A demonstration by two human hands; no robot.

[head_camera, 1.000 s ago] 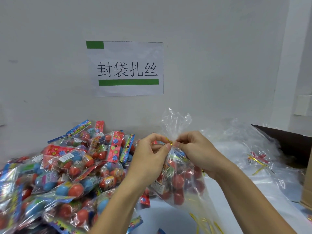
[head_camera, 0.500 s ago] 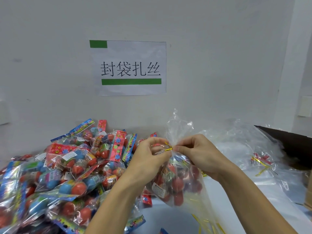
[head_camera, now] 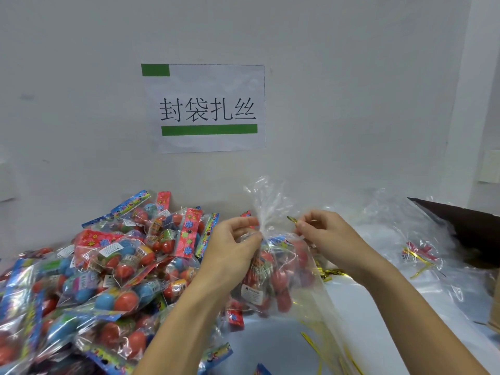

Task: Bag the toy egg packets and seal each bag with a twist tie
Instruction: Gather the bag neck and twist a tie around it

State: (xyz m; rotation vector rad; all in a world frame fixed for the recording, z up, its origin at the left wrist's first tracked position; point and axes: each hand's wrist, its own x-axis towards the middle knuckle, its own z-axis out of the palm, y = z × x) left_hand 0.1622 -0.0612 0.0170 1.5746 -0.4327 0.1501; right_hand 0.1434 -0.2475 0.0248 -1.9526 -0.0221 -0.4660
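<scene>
1. At center I see the left hand [head_camera: 232, 247] pinching the gathered neck of the clear bag [head_camera: 273, 255], which holds toy egg packets.
2. The right hand [head_camera: 324, 236] pinches a gold twist tie [head_camera: 291, 219] just beside the neck, at 3 o'clock.
3. The wall sign [head_camera: 207, 109] at 12 o'clock reads "封袋扎丝".
4. A white label [head_camera: 252, 293] in the bag reads "WARNING".
5. A pile of toy egg packets [head_camera: 108, 266] lies at 9 o'clock.

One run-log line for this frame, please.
step: tying bag | left hand: pinches neck of clear bag | right hand: holds gold twist tie beside neck | seal: not yet visible
</scene>
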